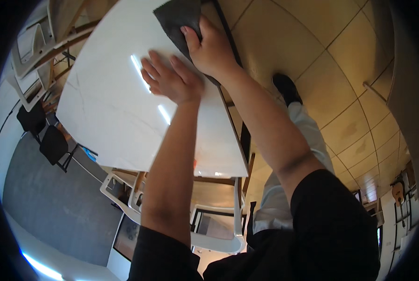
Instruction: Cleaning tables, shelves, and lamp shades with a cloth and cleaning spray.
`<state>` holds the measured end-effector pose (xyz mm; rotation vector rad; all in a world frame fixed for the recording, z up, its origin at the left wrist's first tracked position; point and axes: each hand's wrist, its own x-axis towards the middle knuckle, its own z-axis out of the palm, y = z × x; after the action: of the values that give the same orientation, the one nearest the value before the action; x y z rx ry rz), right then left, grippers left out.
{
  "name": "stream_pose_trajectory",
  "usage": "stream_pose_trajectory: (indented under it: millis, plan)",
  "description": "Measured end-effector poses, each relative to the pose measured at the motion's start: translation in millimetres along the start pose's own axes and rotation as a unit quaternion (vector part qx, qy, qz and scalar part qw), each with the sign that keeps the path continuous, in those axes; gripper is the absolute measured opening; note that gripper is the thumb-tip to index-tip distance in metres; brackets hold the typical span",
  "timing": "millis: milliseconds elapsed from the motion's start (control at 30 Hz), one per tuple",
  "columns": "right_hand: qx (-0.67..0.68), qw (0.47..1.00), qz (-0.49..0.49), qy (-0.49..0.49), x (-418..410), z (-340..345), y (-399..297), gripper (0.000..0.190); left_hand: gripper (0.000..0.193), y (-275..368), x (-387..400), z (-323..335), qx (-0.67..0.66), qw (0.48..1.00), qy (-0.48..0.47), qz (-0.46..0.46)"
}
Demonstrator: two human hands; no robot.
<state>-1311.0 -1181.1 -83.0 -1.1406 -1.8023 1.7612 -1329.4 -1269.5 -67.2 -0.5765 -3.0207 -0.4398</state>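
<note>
My right hand [213,47] grips a dark grey cloth [178,24] at the long edge of a glossy white table [107,123]. The thumb lies on top of the cloth, and part of the cloth hangs along the table's edge below the hand. To the left, my left hand [172,79] is over the tabletop with its fingers spread and holds nothing. It looks slightly blurred; whether its palm touches the surface I cannot tell. Bright streaks of reflected light show on the tabletop beside it.
White-framed chairs stand at the table's near end [216,242] and far left [30,70]. Two black chairs [54,144] are beyond the left side. Tiled floor [336,70] runs along the right, where my shoe [286,87] rests. A guitar [398,193] hangs far right.
</note>
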Motion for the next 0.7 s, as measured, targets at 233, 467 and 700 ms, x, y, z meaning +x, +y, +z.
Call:
stream_pose_trajectory:
  millis: [233,467,700]
  plan:
    - [-0.115,0.990,-0.076,0.027,-114.6,-13.7,27.1,0.030,0.042,-33.3,6.5,-6.6,-0.174,0.983,0.028,0.044]
    - [-0.171,0.985,-0.008,0.025,-262.0,-44.4,71.7,0.029,0.068,-10.8,-120.9,-44.1,-0.218,0.966,-0.137,-0.008]
    - [-0.114,0.991,0.002,0.075,-380.6,-58.2,97.6,0.033,0.077,-47.6,-210.6,-41.7,-0.111,0.967,-0.062,0.222]
